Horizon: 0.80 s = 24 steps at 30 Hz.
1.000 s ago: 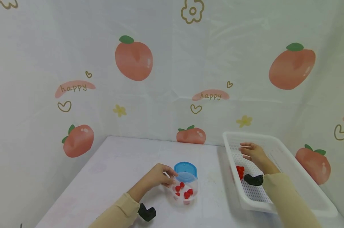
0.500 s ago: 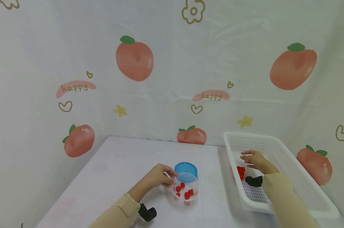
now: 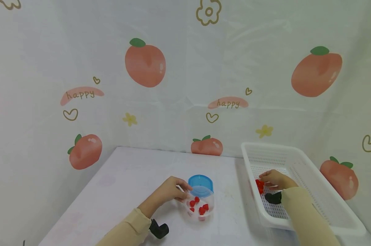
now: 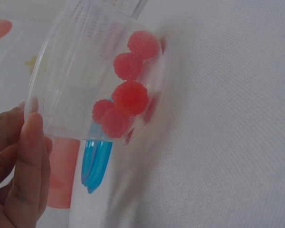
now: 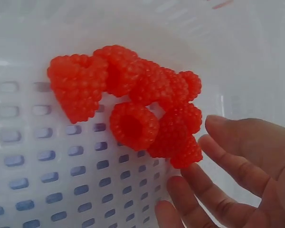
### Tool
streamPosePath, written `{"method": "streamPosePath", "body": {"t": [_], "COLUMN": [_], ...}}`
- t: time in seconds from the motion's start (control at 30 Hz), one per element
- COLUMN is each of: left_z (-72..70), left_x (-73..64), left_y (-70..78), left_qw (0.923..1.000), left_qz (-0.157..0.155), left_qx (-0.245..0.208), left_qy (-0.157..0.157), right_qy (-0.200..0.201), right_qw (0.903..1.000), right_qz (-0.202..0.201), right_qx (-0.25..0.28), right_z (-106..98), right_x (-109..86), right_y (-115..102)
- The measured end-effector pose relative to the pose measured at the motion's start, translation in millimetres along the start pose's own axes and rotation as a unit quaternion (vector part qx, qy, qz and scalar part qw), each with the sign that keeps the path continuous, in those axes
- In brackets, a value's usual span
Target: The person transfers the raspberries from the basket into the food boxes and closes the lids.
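Note:
My left hand [image 3: 172, 192] pinches the rim of a clear plastic tub [image 4: 76, 95] between thumb and fingers. Several red raspberries [image 4: 130, 97] lie on the tub's bottom. Just behind it is a blue lid [image 3: 200, 182], partly seen through the clear wall. Over at the right, my right hand [image 3: 276, 179] reaches down into a white perforated basket [image 3: 330, 198]. In the right wrist view its thumb and fingers are spread, with the fingertips right at a cluster of raspberries [image 5: 133, 126] by the basket's wall. Nothing is held between them.
A black wrist camera [image 3: 159, 229] sits at the left cuff and another black camera [image 3: 273, 197] at the right cuff. The basket's raised rim [image 3: 257, 205] stands between the tub and the raspberries. A printed curtain [image 3: 173, 68] hangs behind the white table [image 3: 136, 167].
My right hand has come down and toward me inside the basket, from above its far part to the raspberries. The left hand and tub stay in place.

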State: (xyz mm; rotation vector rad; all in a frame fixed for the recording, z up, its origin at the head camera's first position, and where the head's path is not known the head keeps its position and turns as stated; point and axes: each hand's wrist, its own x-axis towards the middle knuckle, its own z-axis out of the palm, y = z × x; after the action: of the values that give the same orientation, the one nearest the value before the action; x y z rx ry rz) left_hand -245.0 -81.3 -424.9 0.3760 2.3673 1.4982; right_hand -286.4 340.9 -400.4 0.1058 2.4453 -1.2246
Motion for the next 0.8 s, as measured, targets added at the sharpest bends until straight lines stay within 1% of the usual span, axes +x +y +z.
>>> {"method": "streamPosePath", "body": {"t": [0.23,0.3,0.5,0.63,0.7,0.8], "left_z": [0.0,-0.1,-0.5,-0.7,-0.7,-0.5], "left_x": [0.4,0.6,0.7,0.5,0.2,-0.3], "left_y": [0.5,0.3,-0.6,-1.1,-0.8,-0.2], "left_qw": [1.0000,1.0000,1.0000,1.0000,0.9999,1.0000], "left_qz": [-0.001,0.000,-0.002,-0.003,-0.002,0.000], "left_qx": [0.001,0.000,-0.005,-0.009,-0.010,-0.008], "left_qy": [-0.001,-0.001,-0.001,-0.003,-0.003,-0.003], "right_qy": [0.002,0.005,0.002,0.007,0.009,0.022], "right_qw": [0.9994,0.9993,0.9991,0.9990,0.9991,0.9989], "right_qz": [0.007,0.013,0.012,0.002,-0.013,-0.032], "right_qx": [-0.035,-0.034,-0.040,-0.043,-0.040,-0.027], "right_z": [1.8,1.8,1.1,1.0,0.0,-1.8], "right_x": [5.1,7.2,10.2,9.1,8.3,7.7], "right_y": [1.3,2.9,5.0,3.8,4.0,5.8]}}
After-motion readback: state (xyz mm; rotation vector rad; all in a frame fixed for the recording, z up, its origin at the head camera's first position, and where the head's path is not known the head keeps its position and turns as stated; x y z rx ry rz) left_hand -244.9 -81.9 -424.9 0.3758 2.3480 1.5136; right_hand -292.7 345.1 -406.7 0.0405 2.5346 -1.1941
